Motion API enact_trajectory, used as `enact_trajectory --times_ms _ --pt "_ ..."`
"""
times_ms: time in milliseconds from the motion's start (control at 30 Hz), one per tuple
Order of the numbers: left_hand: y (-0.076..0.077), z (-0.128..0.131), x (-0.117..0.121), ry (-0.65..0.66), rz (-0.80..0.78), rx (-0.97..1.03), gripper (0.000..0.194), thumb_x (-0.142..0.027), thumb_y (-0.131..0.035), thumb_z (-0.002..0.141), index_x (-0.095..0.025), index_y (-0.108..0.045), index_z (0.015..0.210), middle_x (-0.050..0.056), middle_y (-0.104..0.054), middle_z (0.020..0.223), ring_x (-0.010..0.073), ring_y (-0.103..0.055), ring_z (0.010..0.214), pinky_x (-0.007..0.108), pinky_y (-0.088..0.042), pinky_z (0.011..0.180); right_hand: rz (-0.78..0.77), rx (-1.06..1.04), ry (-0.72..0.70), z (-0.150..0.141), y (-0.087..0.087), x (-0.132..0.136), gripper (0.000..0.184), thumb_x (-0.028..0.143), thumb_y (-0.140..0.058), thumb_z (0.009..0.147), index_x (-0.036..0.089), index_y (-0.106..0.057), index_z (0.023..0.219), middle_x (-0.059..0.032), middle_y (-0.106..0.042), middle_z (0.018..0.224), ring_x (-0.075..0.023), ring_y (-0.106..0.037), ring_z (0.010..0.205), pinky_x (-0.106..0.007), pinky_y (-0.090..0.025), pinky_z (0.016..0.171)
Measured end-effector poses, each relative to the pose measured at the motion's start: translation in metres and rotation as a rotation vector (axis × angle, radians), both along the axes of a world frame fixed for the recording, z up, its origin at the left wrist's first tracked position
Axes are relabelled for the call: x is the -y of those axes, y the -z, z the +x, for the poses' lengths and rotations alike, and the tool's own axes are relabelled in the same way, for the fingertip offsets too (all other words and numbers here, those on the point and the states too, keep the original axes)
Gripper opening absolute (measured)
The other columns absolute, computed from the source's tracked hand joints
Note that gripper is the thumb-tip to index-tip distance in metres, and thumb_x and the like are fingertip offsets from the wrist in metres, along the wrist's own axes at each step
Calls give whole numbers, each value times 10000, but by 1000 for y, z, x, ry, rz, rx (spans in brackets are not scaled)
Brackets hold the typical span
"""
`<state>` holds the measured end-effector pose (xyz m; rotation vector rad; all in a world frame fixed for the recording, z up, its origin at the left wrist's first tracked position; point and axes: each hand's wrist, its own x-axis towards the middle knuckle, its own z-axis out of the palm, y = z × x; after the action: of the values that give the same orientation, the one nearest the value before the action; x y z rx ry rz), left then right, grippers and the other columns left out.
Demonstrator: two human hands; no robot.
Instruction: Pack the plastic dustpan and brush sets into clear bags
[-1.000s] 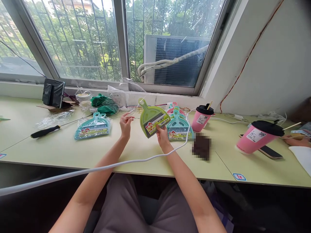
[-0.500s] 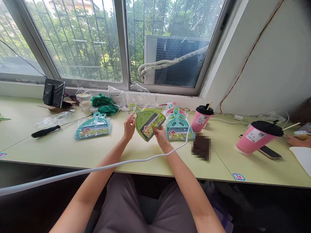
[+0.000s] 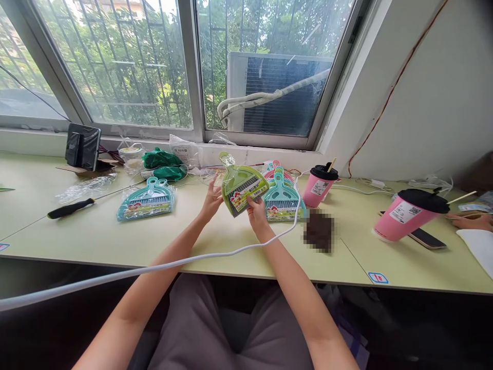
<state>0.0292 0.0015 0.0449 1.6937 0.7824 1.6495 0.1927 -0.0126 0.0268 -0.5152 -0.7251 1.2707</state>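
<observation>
I hold a small green dustpan-and-brush set (image 3: 242,186) upright over the pale green table (image 3: 115,231). My right hand (image 3: 257,213) grips its lower edge. My left hand (image 3: 213,199) touches its left side, fingers wrapped on the clear plastic wrap around it. Just right of it lies a stack of teal and pink dustpan sets (image 3: 282,198). Another wrapped teal set (image 3: 147,200) lies to the left.
A white cable (image 3: 154,267) crosses my arms. Two pink cups with black lids (image 3: 320,186) (image 3: 408,215) stand at right, a phone (image 3: 425,237) under the nearer one. A screwdriver (image 3: 71,207), plastic bags, a green bundle (image 3: 162,163) sit near the window. Another person's hand (image 3: 472,222) rests far right.
The green dustpan set swung left and tilted, then came back upright. My left hand moved from apart to against its left side.
</observation>
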Motion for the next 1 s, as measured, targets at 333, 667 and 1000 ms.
enact_trajectory --times_ms 333,667,1000 --pt "7 6 0 5 -36 31 340 -380 -805 638 -185 -724 905 68 -749 910 256 -672 842 429 -553 812 73 80 -169 -2 0 3 350 283 -807 646 215 -646 950 -25 -749 1025 -231 -669 1057 -378 -560 933" --pt "5 2 2 4 -122 -4 167 -268 -679 685 -155 -725 799 34 -726 782 233 -662 801 366 -541 737 50 19 -121 3 -3 1 399 257 -827 625 219 -653 983 -19 -748 1020 -223 -670 1041 -375 -550 942" --pt "15 4 -9 -122 -96 124 207 -348 -716 680 -181 -675 794 45 -714 784 216 -649 739 361 -540 688 33 85 -192 0 1 0 372 247 -829 612 212 -647 934 -27 -752 968 -232 -677 1024 -370 -563 890"
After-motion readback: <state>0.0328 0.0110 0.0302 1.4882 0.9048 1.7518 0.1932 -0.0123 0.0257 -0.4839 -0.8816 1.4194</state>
